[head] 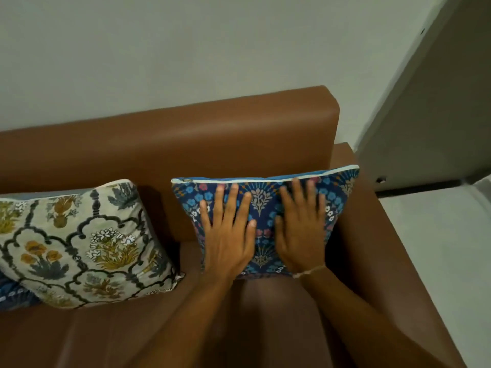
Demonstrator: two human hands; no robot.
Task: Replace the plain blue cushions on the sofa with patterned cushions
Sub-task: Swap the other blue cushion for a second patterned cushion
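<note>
A dark blue floral patterned cushion [265, 208] stands upright against the backrest of the brown sofa [212, 134], in its right corner beside the armrest. Its white zipper edge faces up. My left hand [228, 229] and my right hand [303, 229] both lie flat on its front face, fingers spread and pointing up, pressing on it without gripping. A cream cushion [79, 243] printed with yellow and grey flowers leans against the backrest to the left, apart from the blue one.
Another blue patterned piece [13, 296] peeks out under the cream cushion at the left edge. The sofa's right armrest [393, 248] borders a pale floor [451, 248]. A grey wall [186, 49] rises behind the sofa, with a door [438, 102] at right.
</note>
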